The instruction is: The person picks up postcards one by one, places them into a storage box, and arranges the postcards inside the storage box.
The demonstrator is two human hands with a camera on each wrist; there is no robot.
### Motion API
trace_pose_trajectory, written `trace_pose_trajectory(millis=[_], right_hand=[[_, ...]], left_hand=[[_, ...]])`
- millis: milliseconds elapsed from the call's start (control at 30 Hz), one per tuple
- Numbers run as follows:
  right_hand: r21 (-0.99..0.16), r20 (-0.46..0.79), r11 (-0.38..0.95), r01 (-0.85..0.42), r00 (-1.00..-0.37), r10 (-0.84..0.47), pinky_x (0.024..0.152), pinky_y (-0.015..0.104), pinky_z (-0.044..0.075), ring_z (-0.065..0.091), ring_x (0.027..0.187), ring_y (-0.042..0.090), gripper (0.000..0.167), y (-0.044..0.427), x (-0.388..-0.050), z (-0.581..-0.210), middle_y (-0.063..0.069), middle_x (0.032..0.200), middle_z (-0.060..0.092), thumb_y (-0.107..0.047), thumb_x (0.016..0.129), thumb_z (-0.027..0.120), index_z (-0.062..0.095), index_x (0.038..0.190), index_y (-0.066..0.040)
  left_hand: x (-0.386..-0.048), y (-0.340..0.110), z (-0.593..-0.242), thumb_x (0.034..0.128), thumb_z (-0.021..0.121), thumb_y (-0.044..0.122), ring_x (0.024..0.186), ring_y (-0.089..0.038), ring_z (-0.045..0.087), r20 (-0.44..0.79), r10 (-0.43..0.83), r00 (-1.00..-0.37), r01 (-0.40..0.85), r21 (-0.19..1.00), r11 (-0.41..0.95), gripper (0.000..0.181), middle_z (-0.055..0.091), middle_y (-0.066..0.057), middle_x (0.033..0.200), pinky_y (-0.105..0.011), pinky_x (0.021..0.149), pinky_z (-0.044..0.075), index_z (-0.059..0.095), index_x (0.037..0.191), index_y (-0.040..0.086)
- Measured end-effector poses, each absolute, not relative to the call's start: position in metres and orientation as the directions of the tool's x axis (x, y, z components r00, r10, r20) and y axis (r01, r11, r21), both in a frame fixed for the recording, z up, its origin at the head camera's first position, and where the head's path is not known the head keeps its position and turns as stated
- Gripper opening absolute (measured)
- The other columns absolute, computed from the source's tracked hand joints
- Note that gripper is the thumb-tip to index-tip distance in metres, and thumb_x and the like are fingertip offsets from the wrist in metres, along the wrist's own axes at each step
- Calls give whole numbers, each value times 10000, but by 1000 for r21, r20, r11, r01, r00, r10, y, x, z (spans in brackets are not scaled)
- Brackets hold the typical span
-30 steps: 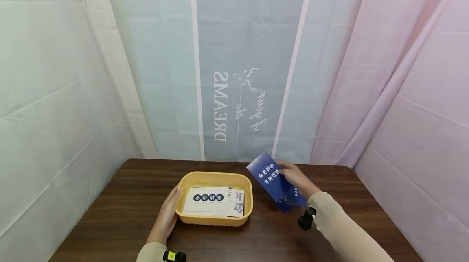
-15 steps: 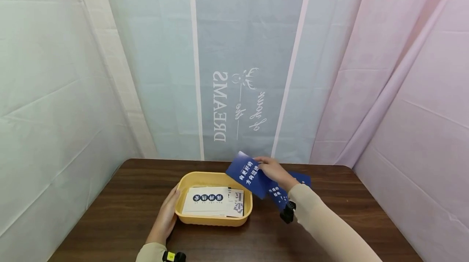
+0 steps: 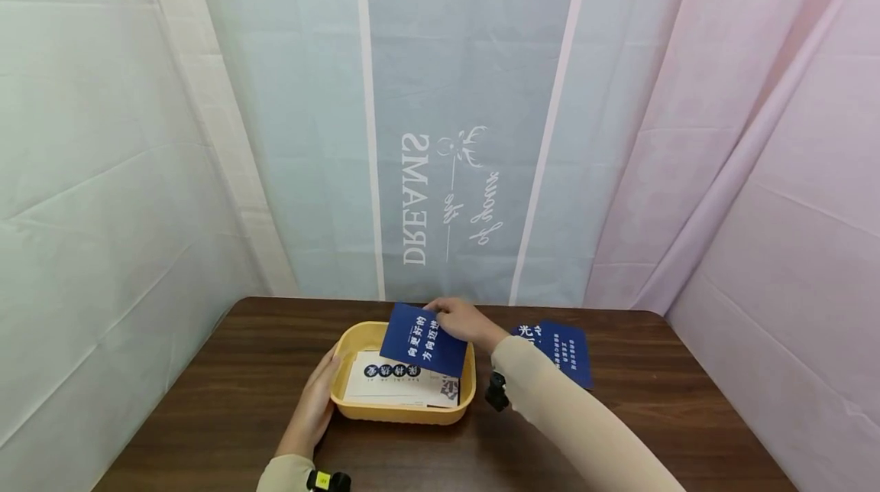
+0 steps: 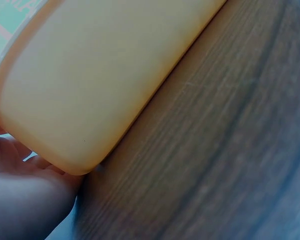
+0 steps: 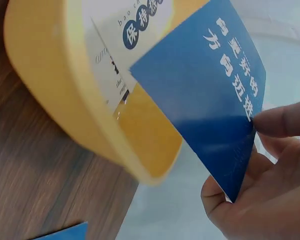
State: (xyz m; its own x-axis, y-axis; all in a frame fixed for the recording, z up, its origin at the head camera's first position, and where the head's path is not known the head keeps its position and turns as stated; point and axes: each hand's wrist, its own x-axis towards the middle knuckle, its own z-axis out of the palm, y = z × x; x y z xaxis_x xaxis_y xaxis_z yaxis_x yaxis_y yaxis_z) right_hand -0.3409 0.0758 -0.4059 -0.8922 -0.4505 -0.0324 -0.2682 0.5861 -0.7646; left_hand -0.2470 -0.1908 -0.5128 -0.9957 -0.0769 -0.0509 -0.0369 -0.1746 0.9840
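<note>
A yellow plastic basket (image 3: pixel 402 416) stands on the brown table, with several white printed cards (image 3: pixel 385 389) lying in it. My left hand (image 3: pixel 315 396) rests against the basket's left end; in the left wrist view its fingers (image 4: pixel 19 148) lie partly hidden behind that end. Over the basket's far right part, my right hand (image 3: pixel 464 322) pinches a blue card (image 3: pixel 419 339) with white lettering. The right wrist view shows the thumb and fingers at one edge of this blue card (image 5: pixel 205 90), which is tilted above the white cards.
More blue cards (image 3: pixel 565 353) lie on the table (image 3: pixel 227 400) to the right, partly covered by my right forearm. Hanging cloth (image 3: pixel 454 95) encloses the table at the back and both sides.
My right hand has carried the blue card leftward from above the other blue cards to over the basket. The left hand and the basket have stayed in place.
</note>
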Motion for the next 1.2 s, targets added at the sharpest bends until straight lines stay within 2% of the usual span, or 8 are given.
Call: trace_pose_trajectory(millis=[267,533,700,900,1067,1200], right_hand=[[-713,-68,629,-309,-863,-501,873,436,532,628,908,181,312,57,-339,-409,13,1047,660,-119,1013,472,690,1235,-136],[-643,-172,698,-315,-829,-532,920,465,527,626,941,192,324,50,-337,-411,29,1102,676,-84,969,509,692,1229,-148],[-589,-218,728,-352,-798,-562,845,404,533,605,879,172,297,48,-336,-411,-14,1043,669,-69,938,535,722,1144,-172],[-423,-261,808,-411,-798,-543,756,334,495,569,817,150,228,43,-338,-415,-42,1045,637,-96,908,608,733,1061,-210],[-276,-268,869,-410,-836,-479,792,411,553,585,802,148,100,38,-337,-418,-55,952,647,-199,884,732,730,971,-248],[-188,-249,890,-416,-856,-453,832,437,522,568,796,136,136,34,-336,-420,-83,900,640,-243,827,812,731,933,-270]], left_hand=[[-246,-191,-512,1118,297,291,1503,-378,63,-50,-72,-996,-38,986,-164,577,82,-213,1650,-552,1197,77,131,1602,24],[-247,-191,-513,1119,298,279,1500,-360,82,-38,-67,-997,-26,985,-171,563,103,-203,1650,-538,1199,89,153,1600,24],[-248,-191,-513,1118,304,272,1499,-351,87,-40,-67,-997,-27,983,-180,561,110,-202,1649,-529,1201,88,159,1599,23],[-247,-191,-513,1117,303,280,1497,-355,101,-48,-73,-996,-34,982,-187,564,113,-203,1648,-528,1200,98,161,1599,24],[-246,-192,-512,1117,304,298,1499,-366,109,-54,-76,-996,-40,984,-173,569,114,-204,1648,-540,1197,106,162,1602,36],[-246,-192,-511,1114,309,319,1501,-377,105,-63,-80,-995,-49,985,-165,581,108,-205,1650,-554,1193,101,160,1605,46]])
